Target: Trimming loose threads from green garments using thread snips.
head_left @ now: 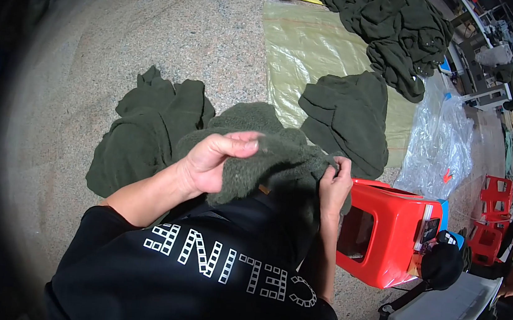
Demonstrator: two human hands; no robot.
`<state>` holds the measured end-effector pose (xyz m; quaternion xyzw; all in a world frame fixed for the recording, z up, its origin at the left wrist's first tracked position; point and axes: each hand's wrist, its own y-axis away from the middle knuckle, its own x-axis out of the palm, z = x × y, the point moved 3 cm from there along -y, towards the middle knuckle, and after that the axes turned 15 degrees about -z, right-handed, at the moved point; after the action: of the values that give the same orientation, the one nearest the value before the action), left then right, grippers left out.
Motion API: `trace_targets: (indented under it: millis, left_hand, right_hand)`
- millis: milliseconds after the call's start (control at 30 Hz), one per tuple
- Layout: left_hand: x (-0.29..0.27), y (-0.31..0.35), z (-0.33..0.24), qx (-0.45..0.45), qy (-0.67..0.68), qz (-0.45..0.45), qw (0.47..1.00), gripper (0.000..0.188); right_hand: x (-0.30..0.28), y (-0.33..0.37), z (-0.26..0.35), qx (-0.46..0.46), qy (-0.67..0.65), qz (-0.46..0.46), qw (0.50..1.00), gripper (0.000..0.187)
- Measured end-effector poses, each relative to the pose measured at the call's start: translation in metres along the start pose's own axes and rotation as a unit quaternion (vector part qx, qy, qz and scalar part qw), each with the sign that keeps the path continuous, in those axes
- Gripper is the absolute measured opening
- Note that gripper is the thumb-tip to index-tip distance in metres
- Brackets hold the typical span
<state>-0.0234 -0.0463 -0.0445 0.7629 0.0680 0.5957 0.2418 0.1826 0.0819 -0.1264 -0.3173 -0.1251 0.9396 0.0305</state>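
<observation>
A dark green fleece garment (242, 174) with a fuzzy pile is gathered in front of my body, and a small brown tag shows near its lower edge. My right hand (336, 190) grips its right end, thumb and fingers closed on the cloth. Over the left part of the garment is my left hand (210, 158), thumb and forefinger brought together. Its fingertips are slightly blurred, and whatever lies between them is too small to make out. On the floor to the left lies a dark green cloth piece (141, 129), its folds raised.
Another folded green garment (348, 119) lies partly on a yellowish plastic sheet (300, 39). Beyond it rises a large green garment pile (396, 25). Clear plastic (436, 141) spreads at right. Close by my right arm stands a red plastic stool (386, 230), with a grey bin (428, 315) nearer me.
</observation>
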Motion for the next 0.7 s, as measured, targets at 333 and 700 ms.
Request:
trace_targets:
  millis: [333,700]
  left_hand:
    - [0.028,0.023,0.023,-0.079,0.073,0.083,0.991,0.027]
    - [0.023,-0.017,-0.011,0.255,-0.373,-0.149,0.88,0.009]
  right_hand:
    - [0.021,0.001,-0.014,-0.056,-0.056,0.001,0.997,0.023]
    - [-0.052,0.041,0.143,-0.295,-0.186,0.189,0.918,0.02]
